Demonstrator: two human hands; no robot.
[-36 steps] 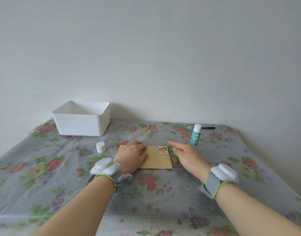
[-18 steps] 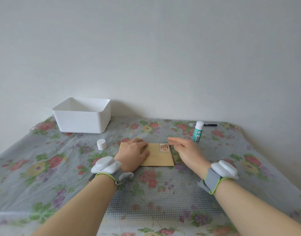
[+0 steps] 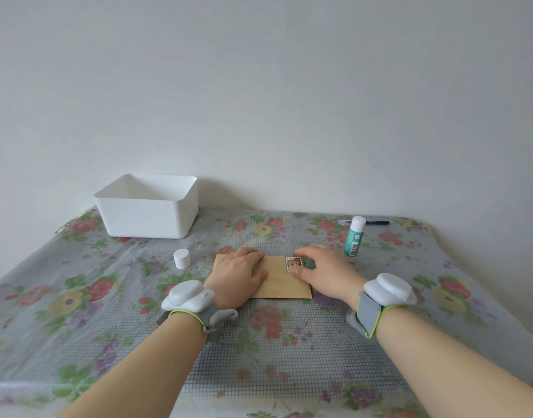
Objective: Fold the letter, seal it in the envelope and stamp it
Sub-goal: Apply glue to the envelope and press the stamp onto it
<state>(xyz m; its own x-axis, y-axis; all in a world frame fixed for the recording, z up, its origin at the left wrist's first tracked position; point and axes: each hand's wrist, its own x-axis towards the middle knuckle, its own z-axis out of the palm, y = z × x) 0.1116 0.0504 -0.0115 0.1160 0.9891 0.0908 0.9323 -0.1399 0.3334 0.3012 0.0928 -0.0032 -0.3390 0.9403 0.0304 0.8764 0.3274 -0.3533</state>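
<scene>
The left hand (image 3: 238, 277) lies flat, fingers together, palm down on the left half of the envelope (image 3: 277, 282), covering that half from view; it presses on the paper and grasps nothing. The envelope is tan, lies flat on the tablecloth (image 3: 78, 297), and only its right half and near edge are visible. The letter cannot be seen.

The stamp (image 3: 293, 263) sits in the far right corner of the envelope. Its printed design is too small to make out. The right hand (image 3: 325, 271) rests just to the right of the stamp, fingers extended and loosely spread, palm down. The thumb tip touches the near edge of the stamp; the fingers reach past its far right corner. The hand encloses nothing. The right edge of the envelope is hidden under this hand.

The glue stick (image 3: 354, 239) stands upright just beyond the right hand, uncapped or capped cannot be told. A white cap (image 3: 181, 258) stands to the left of the envelope, apart from it. A pen (image 3: 371, 222) lies behind the glue stick, partly hidden by it. A white bin (image 3: 147, 206) stands at the far left; its contents cannot be seen.
</scene>
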